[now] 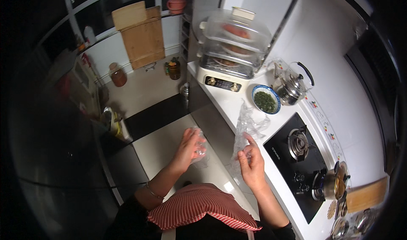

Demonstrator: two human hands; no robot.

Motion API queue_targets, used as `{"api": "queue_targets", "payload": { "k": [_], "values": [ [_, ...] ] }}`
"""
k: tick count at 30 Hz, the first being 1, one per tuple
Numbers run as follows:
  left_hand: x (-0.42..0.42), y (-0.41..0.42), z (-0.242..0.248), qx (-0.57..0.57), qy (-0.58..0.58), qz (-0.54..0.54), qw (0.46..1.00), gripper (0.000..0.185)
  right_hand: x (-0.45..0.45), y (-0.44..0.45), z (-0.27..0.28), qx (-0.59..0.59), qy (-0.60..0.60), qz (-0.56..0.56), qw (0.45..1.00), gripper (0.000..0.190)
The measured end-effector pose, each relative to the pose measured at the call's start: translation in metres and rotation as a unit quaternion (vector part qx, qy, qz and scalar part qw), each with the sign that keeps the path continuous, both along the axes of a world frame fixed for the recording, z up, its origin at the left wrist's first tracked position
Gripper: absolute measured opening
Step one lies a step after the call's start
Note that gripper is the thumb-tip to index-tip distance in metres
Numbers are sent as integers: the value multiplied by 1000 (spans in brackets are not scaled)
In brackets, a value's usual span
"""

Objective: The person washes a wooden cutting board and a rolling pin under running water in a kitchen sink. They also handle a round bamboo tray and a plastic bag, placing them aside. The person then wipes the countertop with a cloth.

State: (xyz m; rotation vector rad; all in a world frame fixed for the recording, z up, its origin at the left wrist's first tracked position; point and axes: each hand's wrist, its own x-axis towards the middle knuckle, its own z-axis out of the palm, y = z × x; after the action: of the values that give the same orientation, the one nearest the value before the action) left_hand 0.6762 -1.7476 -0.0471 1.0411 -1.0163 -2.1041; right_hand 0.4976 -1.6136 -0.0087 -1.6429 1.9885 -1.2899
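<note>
My left hand (189, 149) is curled around a crumpled piece of clear thin plastic (199, 157), and some fingers show through it. To the right, my right hand (252, 165) is at the counter's front edge, its thumb and fingers at a second sheet of clear plastic film (243, 125). That film is wrinkled, spreads over the white counter (219, 97) and hangs down past the edge beside my thumb. Just beyond it stands a blue-rimmed bowl (266, 99) of chopped green leaves.
A tiered electric steamer (233, 52) with food inside stands at the counter's far end, near a steel kettle (291, 89). A gas hob (295, 167) bears a lidded pot (330, 184). On the floor are a jar (117, 74) and an oil bottle (174, 68).
</note>
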Motion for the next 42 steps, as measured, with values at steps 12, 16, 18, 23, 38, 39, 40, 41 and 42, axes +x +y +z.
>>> {"api": "queue_targets", "payload": {
  "k": [12, 16, 18, 23, 38, 39, 40, 41, 42],
  "values": [
    [-1, 63, 1, -237, 46, 18, 970, 63, 55, 4, 16, 170, 85, 200, 961, 47],
    [11, 64, -6, -31, 133, 109, 985, 50, 51, 16, 27, 167, 60, 310, 934, 45],
    [17, 60, -10, 25, 203, 128, 971, 47, 44, 24, 26, 135, 55, 361, 921, 43],
    [27, 63, 1, 85, 235, 169, 953, 44, 24, 33, 21, 135, -94, 276, 947, 23],
    [8, 108, 22, -94, 47, 74, 992, 49, 6, 15, -5, 167, -409, 104, 891, 4],
    [15, 105, 18, -93, 37, 86, 991, 48, 4, 15, -3, 170, -451, 91, 871, 4],
    [20, 103, 15, -91, 26, 99, 991, 46, 2, 15, 3, 173, -492, 77, 849, 4],
    [23, 103, 13, -91, 40, 115, 988, 44, 0, 15, 8, 175, -532, 63, 826, 4],
    [25, 102, 11, -91, 55, 130, 986, 42, -1, 14, 10, 170, -553, 71, 812, 5]
  ]
}}
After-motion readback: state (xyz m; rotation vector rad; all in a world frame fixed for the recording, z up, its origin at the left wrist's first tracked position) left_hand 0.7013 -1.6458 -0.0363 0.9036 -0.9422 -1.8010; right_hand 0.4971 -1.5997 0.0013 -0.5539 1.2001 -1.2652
